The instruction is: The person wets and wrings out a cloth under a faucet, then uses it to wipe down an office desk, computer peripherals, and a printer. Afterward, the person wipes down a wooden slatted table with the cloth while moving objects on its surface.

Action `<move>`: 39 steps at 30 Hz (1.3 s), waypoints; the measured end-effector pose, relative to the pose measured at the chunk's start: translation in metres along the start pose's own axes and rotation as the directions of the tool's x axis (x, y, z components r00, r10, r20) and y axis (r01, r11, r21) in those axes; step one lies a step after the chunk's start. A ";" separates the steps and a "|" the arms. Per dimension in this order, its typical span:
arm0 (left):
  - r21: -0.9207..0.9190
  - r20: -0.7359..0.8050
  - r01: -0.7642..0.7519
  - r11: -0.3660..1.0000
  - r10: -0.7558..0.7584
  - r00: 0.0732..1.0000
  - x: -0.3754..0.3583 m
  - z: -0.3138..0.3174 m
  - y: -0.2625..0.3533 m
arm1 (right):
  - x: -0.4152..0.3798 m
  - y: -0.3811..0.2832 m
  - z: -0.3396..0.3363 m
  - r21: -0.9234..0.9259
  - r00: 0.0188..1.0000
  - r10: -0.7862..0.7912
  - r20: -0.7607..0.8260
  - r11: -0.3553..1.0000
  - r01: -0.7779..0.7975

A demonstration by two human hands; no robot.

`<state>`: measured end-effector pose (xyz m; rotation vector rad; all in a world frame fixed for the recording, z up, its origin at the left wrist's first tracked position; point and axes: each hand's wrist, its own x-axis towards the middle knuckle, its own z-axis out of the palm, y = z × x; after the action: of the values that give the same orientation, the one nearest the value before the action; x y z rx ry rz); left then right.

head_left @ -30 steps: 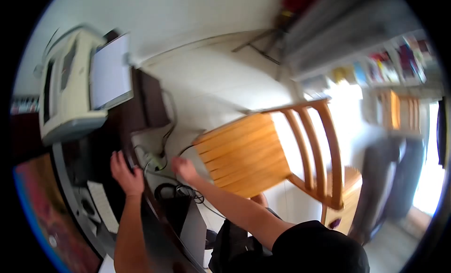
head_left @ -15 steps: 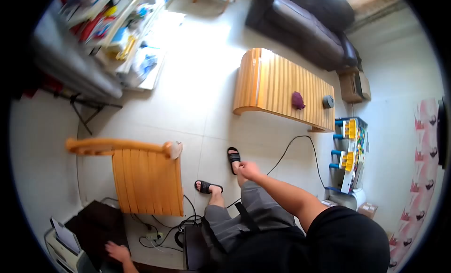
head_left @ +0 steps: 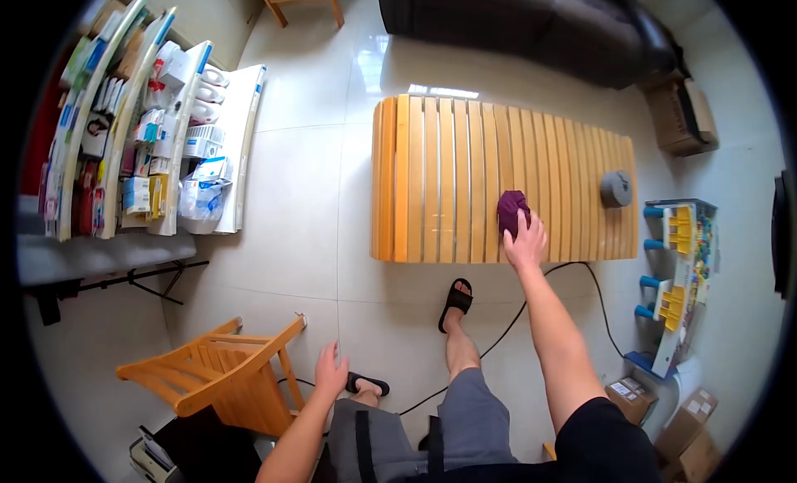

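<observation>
On the slatted wooden bench lies a crumpled dark purple cloth. My right hand reaches over the bench's near edge, its fingertips at the near side of the cloth and its fingers apart; whether they grip it does not show clearly. A round grey object sits on the bench to the right of the cloth. My left hand hangs in the air above the floor, holding nothing, fingers stretched out. It is nearest to the wooden chair on the left.
Shelves full of boxes and bags stand at the left. A dark sofa is behind the bench. At the right are a white rack with yellow parts and cardboard boxes. A black cable crosses the floor near my feet.
I have moved closer to the bench, and my right hand has gone from beside my knee to the purple cloth. My left hand has come away from the dark furniture at lower left.
</observation>
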<state>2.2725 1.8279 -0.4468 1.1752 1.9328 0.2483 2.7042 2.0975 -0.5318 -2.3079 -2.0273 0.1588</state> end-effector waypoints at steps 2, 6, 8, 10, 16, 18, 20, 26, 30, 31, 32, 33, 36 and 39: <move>0.046 -0.070 -0.102 0.994 0.105 0.992 0.081 0.040 0.035 | 0.037 0.015 0.027 0.029 0.996 -0.067 0.056 0.997 0.065; 0.119 -0.198 -0.157 0.980 0.179 0.964 0.224 0.087 0.116 | 0.051 0.039 0.085 0.161 0.978 -0.201 0.053 0.968 0.191; 0.100 -0.338 -0.142 0.985 0.168 0.926 0.289 0.106 0.143 | 0.045 0.041 0.093 0.181 0.973 -0.225 -0.055 0.956 0.231; 0.082 -0.354 -0.111 0.990 0.133 0.926 0.335 0.117 0.155 | 0.045 0.063 0.091 0.170 0.965 -0.249 -0.079 0.951 0.259; 0.129 -0.392 -0.134 0.983 0.174 0.903 0.370 0.150 0.154 | 0.160 0.179 0.114 -0.004 0.847 0.152 -0.510 0.984 -0.179; 0.143 -0.373 -0.135 0.981 0.179 0.910 0.360 0.145 0.148 | 0.234 0.097 0.088 0.177 0.903 0.099 -0.417 0.984 -0.026; 0.153 -0.367 -0.131 0.979 0.180 0.913 0.356 0.143 0.151 | 0.299 0.012 0.097 0.195 0.873 -0.039 -0.485 0.969 0.151; 0.129 -0.353 -0.128 0.983 0.166 0.921 0.355 0.141 0.152 | 0.290 -0.227 0.124 0.289 0.920 -0.354 -0.168 0.875 0.389; 0.120 -0.344 -0.150 0.981 0.182 0.921 0.353 0.145 0.147 | 0.245 -0.225 0.130 0.343 0.793 -0.492 -0.361 0.721 0.603; 0.118 -0.354 -0.156 0.981 0.189 0.916 0.356 0.145 0.148 | 0.254 -0.200 0.124 0.343 0.817 -0.479 -0.321 0.745 0.572; 0.120 -0.363 -0.163 0.979 0.196 0.911 0.357 0.142 0.147 | 0.264 -0.162 0.119 0.346 0.841 -0.462 -0.282 0.769 0.538; 0.111 -0.362 -0.143 0.983 0.175 0.916 0.356 0.142 0.149 | 0.278 -0.119 0.120 0.237 0.827 -0.374 -0.420 0.834 0.498; 0.087 -0.355 -0.147 0.985 0.169 0.919 0.354 0.140 0.153 | 0.304 0.043 0.081 0.305 0.967 0.059 -0.249 0.952 0.021; 0.125 -0.348 -0.147 0.981 0.182 0.920 0.355 0.140 0.150 | 0.279 0.143 0.118 0.039 0.893 0.253 -0.373 0.965 -0.258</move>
<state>2.3985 2.1616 -0.6494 1.4393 2.1795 0.4943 2.8663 2.3530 -0.6750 -2.3779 -1.5439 -0.2667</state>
